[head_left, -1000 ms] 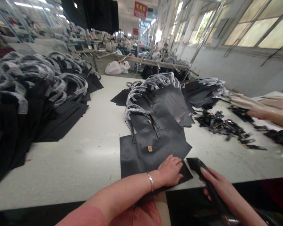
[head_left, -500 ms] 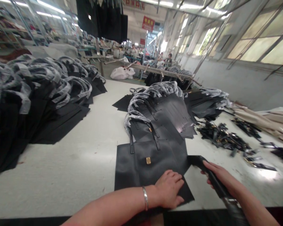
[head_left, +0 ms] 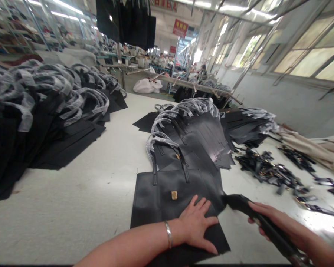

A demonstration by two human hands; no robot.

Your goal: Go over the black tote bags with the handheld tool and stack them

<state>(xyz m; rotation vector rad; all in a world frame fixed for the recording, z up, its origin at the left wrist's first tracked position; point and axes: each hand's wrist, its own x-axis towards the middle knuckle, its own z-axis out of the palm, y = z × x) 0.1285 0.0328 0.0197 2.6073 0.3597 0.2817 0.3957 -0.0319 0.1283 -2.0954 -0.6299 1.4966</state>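
Observation:
A black handbag panel [head_left: 150, 207] with two handle straps and a small gold lock plate [head_left: 174, 195] lies flat on the table before me. My left hand [head_left: 197, 226] presses on its lower right part, palm down and fingers spread. In my right hand [head_left: 272, 218] is a black wand [head_left: 239, 203] with a flat, angled head, a metal collar low on its shaft. The wand's tip meets the right edge of the black panels. Behind, more panels overlap in a fanned stack [head_left: 203, 137], their handles wrapped in clear film.
A large pile of black panels with wrapped handles [head_left: 66, 141] covers the table's left side. To the right lie loose black straps with gold fittings [head_left: 269, 168] and beige cloth [head_left: 314, 148]. A metal rack [head_left: 195, 86] stands beyond the table.
My left hand's fingers have spread wider on the panel. The wand and my right hand appear lower and farther right, its head still at the panels' edge. The view has shifted slightly.

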